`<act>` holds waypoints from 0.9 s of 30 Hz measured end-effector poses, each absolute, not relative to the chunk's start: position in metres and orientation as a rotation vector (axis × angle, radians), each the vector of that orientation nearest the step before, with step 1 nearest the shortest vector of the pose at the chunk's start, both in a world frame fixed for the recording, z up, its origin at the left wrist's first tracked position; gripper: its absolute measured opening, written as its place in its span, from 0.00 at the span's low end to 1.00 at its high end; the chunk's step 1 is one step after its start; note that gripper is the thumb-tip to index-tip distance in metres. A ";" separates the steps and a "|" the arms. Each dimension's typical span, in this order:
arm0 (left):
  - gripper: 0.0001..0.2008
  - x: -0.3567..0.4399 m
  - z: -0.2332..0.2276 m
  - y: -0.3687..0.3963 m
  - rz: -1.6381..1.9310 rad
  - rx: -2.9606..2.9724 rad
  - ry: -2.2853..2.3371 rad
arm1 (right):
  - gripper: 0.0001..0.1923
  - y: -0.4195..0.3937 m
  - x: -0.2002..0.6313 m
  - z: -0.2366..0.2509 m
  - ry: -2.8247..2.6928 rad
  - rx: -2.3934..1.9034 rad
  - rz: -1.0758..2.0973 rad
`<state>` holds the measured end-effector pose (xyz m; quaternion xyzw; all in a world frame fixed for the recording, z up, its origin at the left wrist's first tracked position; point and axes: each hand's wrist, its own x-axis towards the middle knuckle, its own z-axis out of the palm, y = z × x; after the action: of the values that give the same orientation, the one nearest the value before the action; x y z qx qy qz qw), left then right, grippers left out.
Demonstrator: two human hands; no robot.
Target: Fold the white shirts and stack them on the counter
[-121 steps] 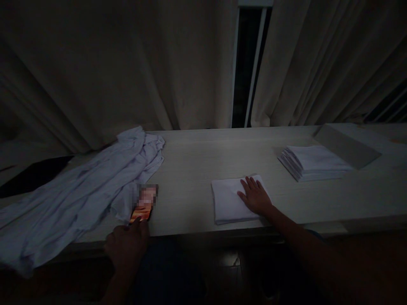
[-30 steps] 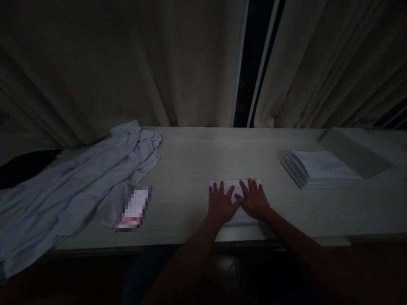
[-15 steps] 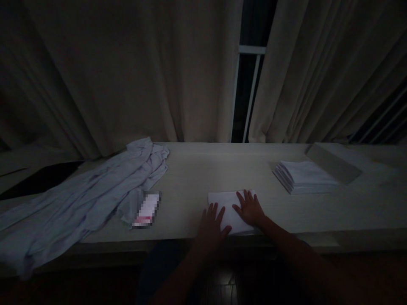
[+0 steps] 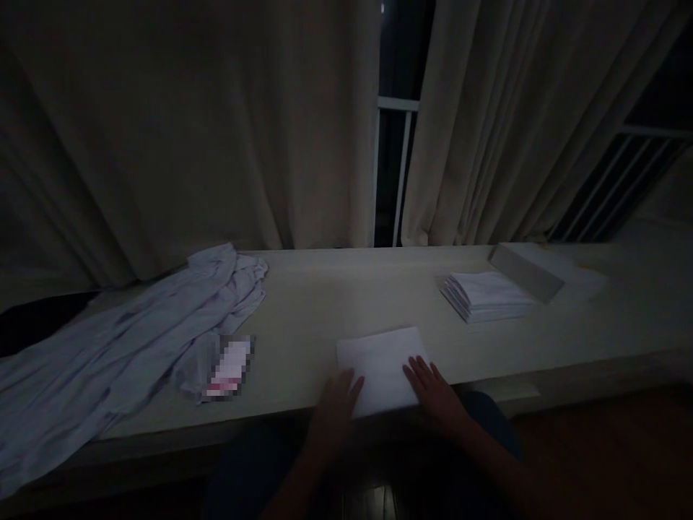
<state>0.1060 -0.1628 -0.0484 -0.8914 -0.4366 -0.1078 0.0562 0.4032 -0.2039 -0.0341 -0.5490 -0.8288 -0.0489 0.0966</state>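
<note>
A folded white cloth [image 4: 382, 367] lies flat at the front edge of the pale ledge. My left hand [image 4: 336, 401] is at its near left side, slightly blurred, with thumb and fingers apart. On its right edge rests my right hand [image 4: 432, 386], fingers spread and pointing away from me. Neither hand grips the cloth. Farther right sits a stack of folded white cloths [image 4: 487, 295], its layered edges facing left.
Crumpled white fabric [image 4: 162, 325] spreads over the ledge's left side and hangs past its front. Beside it lies a packet [image 4: 230, 367], blurred out by pixels. A white box [image 4: 525, 269] stands behind the stack. Curtains [image 4: 303, 130] hang along the back.
Both hands have drawn back toward me, uncovering more of the folded cloth's top. The cloth's near side sits closer to the ledge's front. The camera view has turned a little to the right.
</note>
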 end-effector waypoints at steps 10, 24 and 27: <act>0.23 0.084 -0.028 -0.156 -0.948 -2.847 -1.441 | 0.28 -0.218 0.423 -0.006 -2.045 -1.460 0.139; 0.29 0.115 0.055 -0.088 -1.374 -2.926 -2.456 | 0.18 -0.134 0.428 0.063 -1.134 -1.432 1.266; 0.30 0.118 0.039 -0.071 -1.228 -2.955 -2.505 | 0.17 -0.114 0.426 0.038 -0.963 -1.477 1.355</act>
<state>0.1182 -0.0709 0.0386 -0.6512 -0.5520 -0.2706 -0.4450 0.4256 -0.1140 0.0376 -0.5954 -0.3883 0.5462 0.4432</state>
